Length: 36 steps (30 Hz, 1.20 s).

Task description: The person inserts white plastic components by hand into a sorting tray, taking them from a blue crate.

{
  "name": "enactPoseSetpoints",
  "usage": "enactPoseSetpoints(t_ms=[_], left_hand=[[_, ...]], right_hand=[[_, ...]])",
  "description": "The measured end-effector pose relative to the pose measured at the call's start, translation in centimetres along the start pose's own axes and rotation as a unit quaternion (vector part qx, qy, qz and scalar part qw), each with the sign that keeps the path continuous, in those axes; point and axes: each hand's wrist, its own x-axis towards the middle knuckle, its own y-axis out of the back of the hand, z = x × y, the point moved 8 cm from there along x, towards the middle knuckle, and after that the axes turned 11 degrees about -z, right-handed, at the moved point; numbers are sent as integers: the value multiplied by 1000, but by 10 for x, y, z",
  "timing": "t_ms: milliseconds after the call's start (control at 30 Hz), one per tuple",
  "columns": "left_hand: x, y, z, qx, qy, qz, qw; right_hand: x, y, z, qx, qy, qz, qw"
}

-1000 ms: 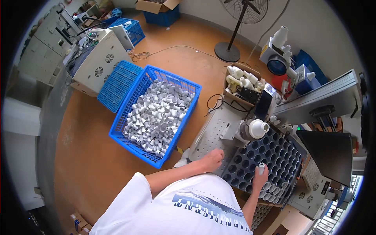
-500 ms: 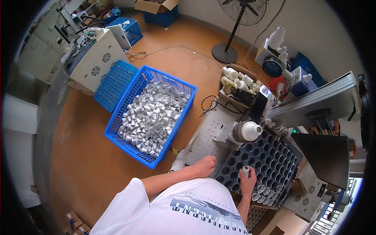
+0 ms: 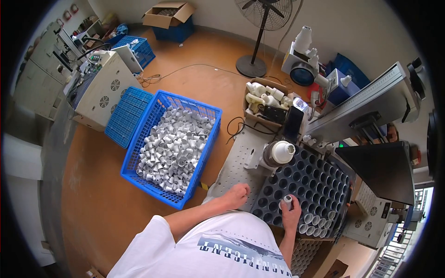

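Observation:
My right hand (image 3: 290, 213) grips a small light-grey cup-shaped part (image 3: 288, 199), its round opening turned up. That hand is over the near edge of a black tray (image 3: 262, 192) full of round holes. Curled fingers close my left hand (image 3: 237, 196), which is above the near end of a perforated metal plate (image 3: 236, 171); whatever is in it, if anything, is hidden. Several white cups (image 3: 309, 218) fill holes in the tray's near right corner. Beyond my hands, a white and grey round fixture (image 3: 280, 153) stands on a bracket.
To the left, a blue basket (image 3: 155, 189) on the floor holds many grey-white cup-shaped parts. A cardboard box (image 3: 262, 121) of white plastic pieces is beyond the plate. A monitor (image 3: 375, 169) stands right of the tray, and a standing fan (image 3: 252, 66) is at the back.
The camera view has shifted, so the basket and bench appear further left. My right hand still holds the grey cup-shaped part above the tray. My left hand stays curled near the plate.

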Motion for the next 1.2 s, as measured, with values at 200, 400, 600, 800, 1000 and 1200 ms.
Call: enactPoseSetpoints(t_ms=[200, 400, 600, 800, 1000, 1200], left_hand=[[4, 0, -7, 8, 3, -5, 1000], [5, 2, 2, 28, -2, -23, 999], [8, 4, 2, 31, -13, -19, 999], [15, 18, 0, 22, -24, 19, 999], [25, 61, 19, -11, -47, 82, 995], [49, 119, 53, -15, -79, 181, 980]], right_hand=[[-10, 0, 0, 41, -4, 28, 999], [-16, 2, 14, 80, -22, 39, 996], [-19, -1, 13, 82, -28, 23, 996], [-20, 3, 25, 33, -24, 35, 999], [-22, 6, 24, 49, -40, 37, 997], [-27, 9, 20, 38, -40, 28, 998]])
